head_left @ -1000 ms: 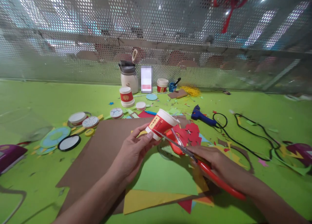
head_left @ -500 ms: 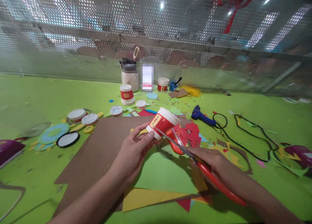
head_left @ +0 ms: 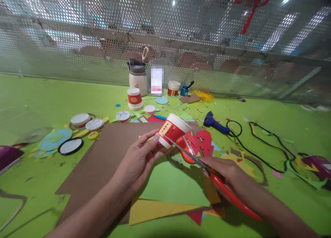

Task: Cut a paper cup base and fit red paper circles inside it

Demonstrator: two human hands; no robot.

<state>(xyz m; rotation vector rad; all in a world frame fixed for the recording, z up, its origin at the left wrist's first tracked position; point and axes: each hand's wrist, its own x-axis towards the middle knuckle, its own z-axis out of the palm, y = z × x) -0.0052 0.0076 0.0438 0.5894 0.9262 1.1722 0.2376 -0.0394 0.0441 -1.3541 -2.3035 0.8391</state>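
Observation:
My left hand (head_left: 138,162) grips a red and white paper cup (head_left: 172,129) by its base, tilted with the rim pointing up and to the right. Red-handled scissors (head_left: 207,170) are in my right hand (head_left: 224,169), and their open blades reach the cup's lower side. Red cut-out paper shapes (head_left: 204,141) lie just behind the blades. Under both hands are a brown sheet (head_left: 108,151), a green sheet (head_left: 168,182) and a yellow sheet (head_left: 155,210).
On the green table (head_left: 38,100) lie round lids and discs (head_left: 80,122) at the left, another paper cup (head_left: 134,98), a white jug (head_left: 138,77), a blue glue gun (head_left: 214,122) with a black cable (head_left: 269,145), and paper scraps. A perforated metal wall (head_left: 181,41) stands behind.
The view has shifted slightly. My left thumb has slid up along the cup. The scissors stay at the cup's lower side.

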